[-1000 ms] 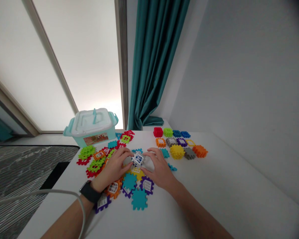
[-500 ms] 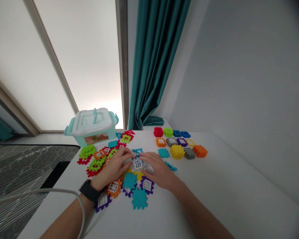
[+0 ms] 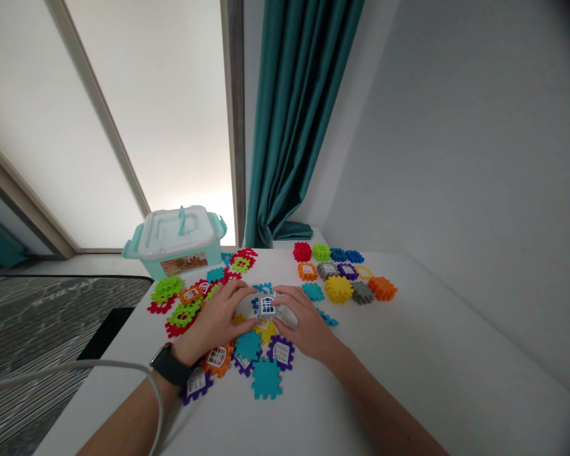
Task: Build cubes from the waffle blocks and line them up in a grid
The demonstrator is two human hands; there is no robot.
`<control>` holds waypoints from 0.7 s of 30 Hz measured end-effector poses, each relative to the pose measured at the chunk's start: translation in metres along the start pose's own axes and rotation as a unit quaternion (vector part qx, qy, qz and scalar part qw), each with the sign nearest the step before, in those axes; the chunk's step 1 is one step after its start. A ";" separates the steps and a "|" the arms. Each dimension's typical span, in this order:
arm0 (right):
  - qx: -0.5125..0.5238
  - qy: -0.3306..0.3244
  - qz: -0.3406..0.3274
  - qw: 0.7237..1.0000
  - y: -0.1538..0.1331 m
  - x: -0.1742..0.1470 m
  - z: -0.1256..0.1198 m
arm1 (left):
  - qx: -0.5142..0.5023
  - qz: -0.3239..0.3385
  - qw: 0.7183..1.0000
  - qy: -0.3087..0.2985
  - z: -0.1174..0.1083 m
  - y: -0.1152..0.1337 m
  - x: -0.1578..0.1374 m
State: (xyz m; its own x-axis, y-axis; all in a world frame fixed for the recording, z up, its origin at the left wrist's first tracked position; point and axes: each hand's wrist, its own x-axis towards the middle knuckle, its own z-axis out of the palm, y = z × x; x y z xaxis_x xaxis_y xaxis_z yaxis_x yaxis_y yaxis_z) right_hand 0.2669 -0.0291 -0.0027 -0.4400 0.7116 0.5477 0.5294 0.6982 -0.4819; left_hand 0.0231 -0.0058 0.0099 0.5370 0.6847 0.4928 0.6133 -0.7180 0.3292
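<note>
A grey toothed building tile with a white window insert (image 3: 267,306) sits between my two hands above the middle of the table. My right hand (image 3: 301,316) has its fingertips on the tile's right side, thumb lower down. My left hand (image 3: 221,316) curves around the other side, thumb and fingers apart, with a small gap to the tile. Just below are a yellow tile (image 3: 266,332) and a turquoise tile (image 3: 248,346). Blue tiles (image 3: 263,288) lie just beyond the fingertips, partly covered.
Mixed red, green and orange tiles (image 3: 185,312) spread on the left, partly under my left arm. Stacks sorted by colour, such as a yellow one (image 3: 339,289), stand at the right back. A lidded turquoise box (image 3: 180,244) is at the back left. A white cable (image 3: 123,363) crosses my left forearm.
The grey window tile has shifted slightly up and to the right. My left thumb and fingers have spread from it, while my right fingertips stay at its edge.
</note>
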 end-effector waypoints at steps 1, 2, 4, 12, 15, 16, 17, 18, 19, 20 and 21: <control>0.001 0.003 -0.001 1.000 0.000 0.000 0.000 | 0.006 0.004 1.000 0.001 0.001 0.000 0.000; 0.002 0.005 -0.002 1.000 0.000 0.000 0.001 | 0.012 0.007 1.000 0.004 0.003 0.001 0.000; 0.004 0.006 -0.002 1.000 0.000 0.000 0.002 | 0.025 0.014 1.000 0.013 0.006 0.000 0.000; 0.001 0.028 -0.002 1.000 0.000 0.000 0.000 | 0.016 0.009 0.999 0.031 0.005 -0.002 -0.002; -0.014 0.043 -0.003 0.999 0.001 0.000 -0.001 | -0.001 0.008 0.999 0.033 0.005 -0.003 -0.001; -0.020 0.044 -0.008 0.999 0.002 0.000 -0.001 | -0.007 0.008 0.999 0.032 0.005 -0.004 -0.001; -0.026 0.045 -0.015 0.999 0.002 0.000 -0.001 | -0.013 0.007 0.999 0.030 0.005 -0.005 -0.001; -0.032 0.044 -0.023 0.998 0.003 0.000 -0.001 | -0.020 0.006 0.999 0.028 0.006 -0.005 -0.001; -0.038 0.042 -0.032 0.998 0.003 0.000 -0.001 | -0.030 0.004 0.999 0.025 0.006 -0.006 -0.001; -0.043 0.040 -0.040 0.997 0.003 0.000 -0.002 | -0.041 0.003 0.999 0.021 0.006 -0.007 0.000; -0.048 0.037 -0.047 0.997 0.004 0.000 -0.002 | -0.053 0.002 0.998 0.017 0.006 -0.007 0.000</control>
State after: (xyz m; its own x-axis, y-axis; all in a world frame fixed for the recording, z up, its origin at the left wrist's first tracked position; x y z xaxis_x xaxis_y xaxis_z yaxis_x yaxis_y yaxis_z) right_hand 0.2704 -0.0268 -0.0032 -0.4373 0.6337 0.6381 0.5572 0.7478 -0.3609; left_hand 0.0223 -0.0004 0.0024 0.5179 0.6786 0.5208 0.5456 -0.7310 0.4098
